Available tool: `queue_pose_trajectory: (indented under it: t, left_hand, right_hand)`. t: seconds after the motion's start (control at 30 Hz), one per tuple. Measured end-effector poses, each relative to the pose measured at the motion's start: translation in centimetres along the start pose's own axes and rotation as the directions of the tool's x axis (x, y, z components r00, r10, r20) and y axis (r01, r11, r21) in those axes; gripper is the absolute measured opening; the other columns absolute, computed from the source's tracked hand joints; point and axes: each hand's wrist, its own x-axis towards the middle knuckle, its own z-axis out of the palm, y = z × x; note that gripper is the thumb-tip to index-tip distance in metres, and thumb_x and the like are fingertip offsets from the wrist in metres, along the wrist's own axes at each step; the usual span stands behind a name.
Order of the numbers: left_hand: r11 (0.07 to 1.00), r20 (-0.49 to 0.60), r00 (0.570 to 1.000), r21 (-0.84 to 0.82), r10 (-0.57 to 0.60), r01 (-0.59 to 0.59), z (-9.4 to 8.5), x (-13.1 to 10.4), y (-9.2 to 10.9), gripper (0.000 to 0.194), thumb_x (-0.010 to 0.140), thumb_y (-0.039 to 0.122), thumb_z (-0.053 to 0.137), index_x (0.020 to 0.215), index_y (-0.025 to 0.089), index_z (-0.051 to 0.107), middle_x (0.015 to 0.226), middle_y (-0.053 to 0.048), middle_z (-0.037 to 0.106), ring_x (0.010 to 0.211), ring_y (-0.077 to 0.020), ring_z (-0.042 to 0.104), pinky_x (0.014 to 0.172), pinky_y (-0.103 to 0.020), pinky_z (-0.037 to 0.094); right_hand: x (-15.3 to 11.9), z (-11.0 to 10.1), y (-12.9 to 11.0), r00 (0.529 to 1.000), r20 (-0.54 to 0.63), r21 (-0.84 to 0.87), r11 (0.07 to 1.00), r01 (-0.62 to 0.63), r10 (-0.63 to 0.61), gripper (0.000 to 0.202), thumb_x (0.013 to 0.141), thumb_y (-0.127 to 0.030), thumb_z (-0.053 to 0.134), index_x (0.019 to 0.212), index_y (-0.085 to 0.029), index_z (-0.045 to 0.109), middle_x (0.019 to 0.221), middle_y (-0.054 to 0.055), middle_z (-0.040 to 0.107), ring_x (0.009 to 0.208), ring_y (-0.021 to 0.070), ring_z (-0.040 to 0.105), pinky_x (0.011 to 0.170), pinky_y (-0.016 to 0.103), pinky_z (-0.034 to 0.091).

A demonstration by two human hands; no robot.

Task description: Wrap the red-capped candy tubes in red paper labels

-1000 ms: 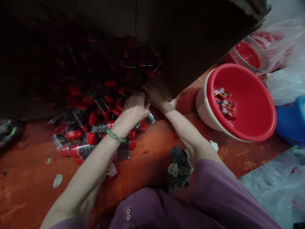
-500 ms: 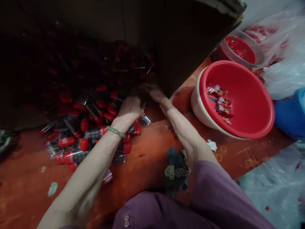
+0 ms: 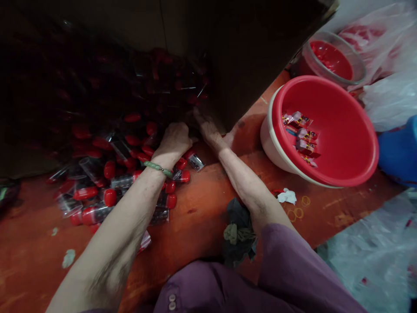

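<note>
A heap of clear plastic tubes with red caps (image 3: 107,191) spills from under a dark overhang onto a red-brown floor (image 3: 202,217). My left hand (image 3: 174,139), a green bead bracelet (image 3: 158,168) on its wrist, rests curled on top of the heap at its right side. My right hand (image 3: 206,128) reaches in beside it, fingers in shadow among the tubes. Whether either hand grips a tube is hidden. One tube (image 3: 195,161) lies just below the two hands.
A red basin (image 3: 345,169) with a few small wrapped packets (image 3: 301,134) stands at the right. Behind it is a clear bowl (image 3: 329,61) of red caps, plus plastic bags. A crumpled dark cloth (image 3: 239,234) and rubber bands (image 3: 298,212) lie near my right arm.
Both hands have pushed a little farther into the heap under the overhang. The view has shifted slightly, so the basin sits higher in the picture.
</note>
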Motion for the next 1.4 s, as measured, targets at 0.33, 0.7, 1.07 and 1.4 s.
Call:
queue_pose_trajectory:
  t: [0.33,0.7,1.07,1.4]
  left_hand:
    - [0.983,-0.112,0.993,-0.173,0.035,-0.054,1.1,-0.2,-0.8,0.017,0.076,0.026,0.064,0.090,0.017,0.066,0.088,-0.009,0.069,0.107,-0.0317,0.066,0.099,-0.045,0.049]
    - [0.898,-0.290,0.951,-0.439,-0.109,-0.031,1.5,-0.7,-0.8,0.020,0.078,0.024,0.069,0.091,0.021,0.054,0.086,-0.001,0.064,0.086,-0.0208,0.067,0.078,-0.037,0.052]
    - [0.672,-0.339,0.936,-0.715,-0.092,-0.193,0.0,-2.6,-0.4,0.036,0.080,-0.001,0.064,0.085,0.024,0.038,0.100,0.005,0.063,0.093,-0.0058,0.062,0.085,-0.025,0.057]
    - [0.453,-0.401,0.916,-0.814,0.015,-0.364,-2.4,-13.3,0.2,0.030,0.079,0.030,0.077,0.089,0.024,0.050,0.097,0.003,0.064,0.100,-0.0157,0.067,0.093,-0.037,0.057]
  right_hand:
    - [1.0,1.4,-1.7,0.993,-0.069,0.108,0.990,-0.089,0.097,0.057,0.103,-0.052,0.024,0.117,-0.012,0.062,0.110,0.007,0.068,0.119,0.0202,0.063,0.110,0.043,0.045]
    - [0.3,0.3,-6.5,0.999,-0.032,0.127,0.992,-0.024,0.029,0.041,0.105,-0.044,0.033,0.119,-0.016,0.058,0.120,0.007,0.068,0.115,0.0148,0.064,0.108,0.031,0.047]
    - [-12.6,-2.9,-6.8,0.844,0.425,-0.622,0.783,0.009,0.327,0.025,0.070,-0.022,0.080,0.087,-0.020,0.061,0.087,0.006,0.066,0.072,0.0161,0.056,0.066,0.033,0.042]
    - [-22.0,2.5,-6.2,0.781,0.516,-0.745,0.635,0.206,0.352,0.016,0.100,-0.026,0.046,0.101,-0.021,0.061,0.100,0.006,0.059,0.063,0.0128,0.048,0.057,0.029,0.027]
